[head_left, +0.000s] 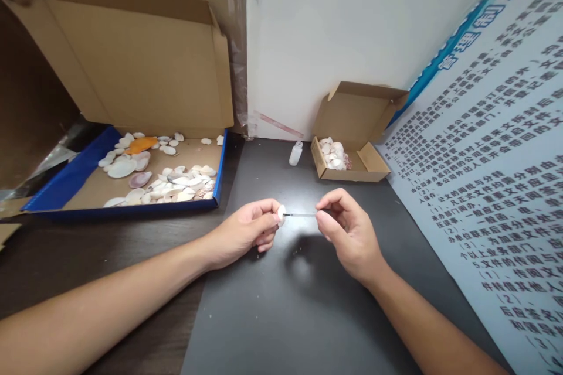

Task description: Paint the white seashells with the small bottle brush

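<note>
Near the middle of the view, my left hand (259,225) pinches a small white shell (281,214) between thumb and fingers. Facing it from the right, my right hand (347,231) grips the end of a thin, clear rod-like tool (302,215). The tool's dark tip points left and meets the shell, or is very close to it. Beyond the hands, a small white bottle (296,154) stands upright without a visible cap.
At the left lies an open blue-edged box (222,173) with many shells and an orange one (141,145). A small open cardboard box (352,175) of shells stands back right. Both are on a dark table (246,328). A printed poster (497,187) slants along the right.
</note>
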